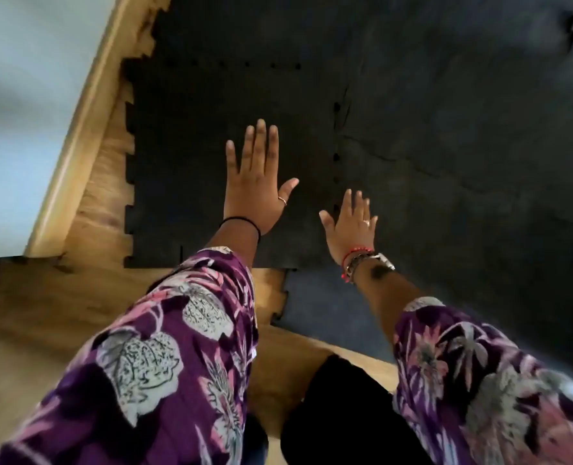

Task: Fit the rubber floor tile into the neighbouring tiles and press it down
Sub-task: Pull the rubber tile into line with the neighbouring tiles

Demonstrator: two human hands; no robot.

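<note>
A black rubber floor tile [184,156] with toothed edges lies on the wooden floor, its far and right edges meeting the neighbouring tiles [446,129]. My left hand [256,182] rests flat on the tile, fingers spread, palm down. My right hand [350,226] lies flat with fingers apart over the seam [336,156] between this tile and the tile to its right. Small gaps show along that seam and along the far seam. Neither hand holds anything.
Wooden floor [97,196] shows left of the tile, beside a wood skirting board [77,146] and a pale wall. A greyer tile [328,307] with a toothed edge lies near my right forearm. My dark-clad knees are at the bottom.
</note>
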